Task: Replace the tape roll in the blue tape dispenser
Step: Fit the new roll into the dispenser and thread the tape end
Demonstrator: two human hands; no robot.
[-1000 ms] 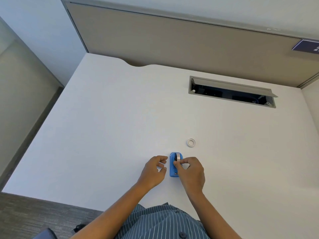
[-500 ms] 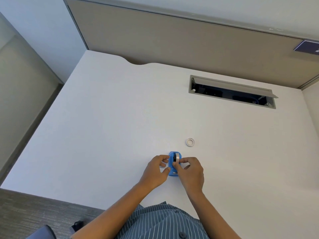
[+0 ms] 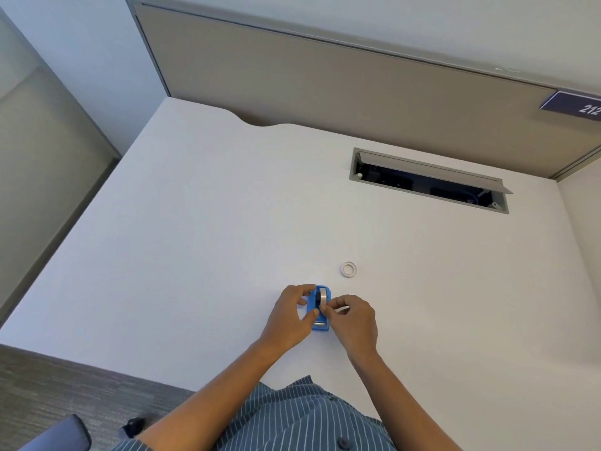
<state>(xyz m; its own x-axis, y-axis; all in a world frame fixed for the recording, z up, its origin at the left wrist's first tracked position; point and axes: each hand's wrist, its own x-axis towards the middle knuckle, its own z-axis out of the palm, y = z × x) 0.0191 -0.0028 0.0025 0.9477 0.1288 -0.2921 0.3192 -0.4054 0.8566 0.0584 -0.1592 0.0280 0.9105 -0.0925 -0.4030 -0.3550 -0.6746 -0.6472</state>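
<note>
Stretching wide and white, the surface [image 3: 201, 242] holds everything here, and it gives the person a flat, steady place to work. At the back of it is a long open cable slot [image 3: 429, 182] with a grey flap, well apart from the work. Close to the person's body, the left hand [image 3: 287, 315] is wrapped around the left side of the blue tape dispenser [image 3: 320, 309], and I think it does this to keep the small thing from sliding or tipping. The right hand [image 3: 353, 320] comes in from the other side. Its fingers [image 3: 327, 307] are pinched together right at the tape roll [image 3: 323, 297], which sits upright in the dispenser. They may be holding the roll or the loose end of the tape; it is too small to tell which. So both hands are closed, one on the dispenser and one at the roll. A little white ring [image 3: 349, 269] lies flat near the dispenser, a bit farther back and to the right, not touching it. It looks like a bare tape core or a thin roll set aside within easy reach.
</note>
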